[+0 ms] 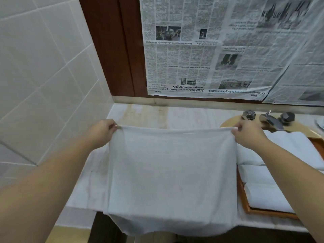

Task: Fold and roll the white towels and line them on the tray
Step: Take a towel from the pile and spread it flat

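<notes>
A white towel (pixel 171 174) hangs spread out in front of me, its lower edge drooping past the counter's front edge. My left hand (pixel 102 131) pinches its top left corner. My right hand (pixel 249 135) pinches its top right corner, so the top edge is pulled taut. To the right stands a wooden tray (pixel 249 207) with three white towels (pixel 263 195) lying side by side in it; my right forearm partly covers them.
A marble counter (pixel 149 114) runs under the towel, with another white cloth (pixel 84 188) lying on it at the left. A faucet with two knobs (pixel 270 118) sits by the sink at the back right. Tiled wall at the left, newspaper-covered mirror (pixel 219 48) behind.
</notes>
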Demonstrator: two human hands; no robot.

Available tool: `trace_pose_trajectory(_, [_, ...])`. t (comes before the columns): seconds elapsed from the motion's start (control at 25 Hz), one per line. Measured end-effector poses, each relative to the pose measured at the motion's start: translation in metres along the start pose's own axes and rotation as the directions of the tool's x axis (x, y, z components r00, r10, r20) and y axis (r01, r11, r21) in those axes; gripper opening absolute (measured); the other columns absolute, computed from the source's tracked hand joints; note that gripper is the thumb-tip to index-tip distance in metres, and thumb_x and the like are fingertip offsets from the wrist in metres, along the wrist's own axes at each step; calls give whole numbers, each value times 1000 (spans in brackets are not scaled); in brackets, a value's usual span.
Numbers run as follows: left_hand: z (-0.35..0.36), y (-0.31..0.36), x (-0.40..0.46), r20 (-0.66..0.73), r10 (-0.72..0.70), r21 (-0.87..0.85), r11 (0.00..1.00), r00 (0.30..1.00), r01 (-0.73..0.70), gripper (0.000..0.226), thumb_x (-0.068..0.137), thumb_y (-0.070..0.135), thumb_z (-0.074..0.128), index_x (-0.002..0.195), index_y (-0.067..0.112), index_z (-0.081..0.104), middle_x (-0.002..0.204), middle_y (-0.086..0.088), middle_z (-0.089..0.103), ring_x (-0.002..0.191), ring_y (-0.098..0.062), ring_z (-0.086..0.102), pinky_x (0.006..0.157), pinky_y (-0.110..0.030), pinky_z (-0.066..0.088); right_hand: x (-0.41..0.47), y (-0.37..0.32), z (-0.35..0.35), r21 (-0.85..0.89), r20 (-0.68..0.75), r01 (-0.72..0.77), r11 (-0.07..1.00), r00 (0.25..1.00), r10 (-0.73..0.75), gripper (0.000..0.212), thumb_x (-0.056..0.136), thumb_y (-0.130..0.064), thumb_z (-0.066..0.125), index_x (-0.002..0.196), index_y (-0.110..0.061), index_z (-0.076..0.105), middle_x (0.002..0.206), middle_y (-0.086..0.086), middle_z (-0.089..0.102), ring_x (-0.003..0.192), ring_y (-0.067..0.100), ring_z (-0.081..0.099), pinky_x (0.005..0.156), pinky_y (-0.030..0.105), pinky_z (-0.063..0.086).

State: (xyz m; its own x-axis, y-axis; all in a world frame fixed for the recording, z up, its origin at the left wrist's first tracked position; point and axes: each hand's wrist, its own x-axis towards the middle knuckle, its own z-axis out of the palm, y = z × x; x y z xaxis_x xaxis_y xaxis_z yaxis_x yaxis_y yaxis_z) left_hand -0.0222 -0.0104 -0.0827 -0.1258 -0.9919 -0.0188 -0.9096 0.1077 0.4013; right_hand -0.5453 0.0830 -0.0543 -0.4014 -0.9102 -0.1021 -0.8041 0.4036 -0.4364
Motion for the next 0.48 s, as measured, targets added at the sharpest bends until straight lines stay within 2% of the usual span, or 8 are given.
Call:
trace_pose_trajectory(0.08, [12,9,25,-77,-55,-25,998,996,53,13,103,23,59,101,17,70,100,-7,73,93,-32,64,80,-40,50,31,-2,12,-9,19,9,1000,1000,-9,10,101,-21,59,100,-14,67,86,8,69,80,27,62,63,33,49])
trace_pose_trajectory(0.2, [25,16,57,-161,-222,-65,975,962,214,18,101,33,60,99,17,68,93,-7,70,89,-32,63,83,-44,54,75,-7,31,9,27,24,1000,999,-24,13,101,-22,59,103,-13,67,91,10,69,86,30,64,70,37,53])
trace_pose_trajectory(0.32, [35,8,79,-197,-296,-60,955,935,290,19,97,42,62,91,24,62,89,-4,66,86,-29,61,78,-42,51,108,-14,47,-3,34,20,1000,999,-20,11,99,-27,60,99,-17,65,102,11,63,78,26,60,58,29,42])
trace_pose_trajectory(0.36, [41,4,91,-188,-290,-56,957,938,285,19,97,43,63,90,26,60,89,-4,65,85,-29,61,76,-41,51,121,-15,55,8,46,-3,1000,999,3,11,99,-26,59,98,-17,63,100,10,63,77,26,60,58,29,42])
trace_pose_trajectory(0.48, [57,-2,121,-141,-272,-16,962,952,273,22,97,44,64,89,24,59,89,-6,64,81,-29,60,71,-39,47,152,-18,81,98,100,-135,986,987,125,16,97,-20,51,89,-12,62,75,10,73,73,31,71,71,40,60])
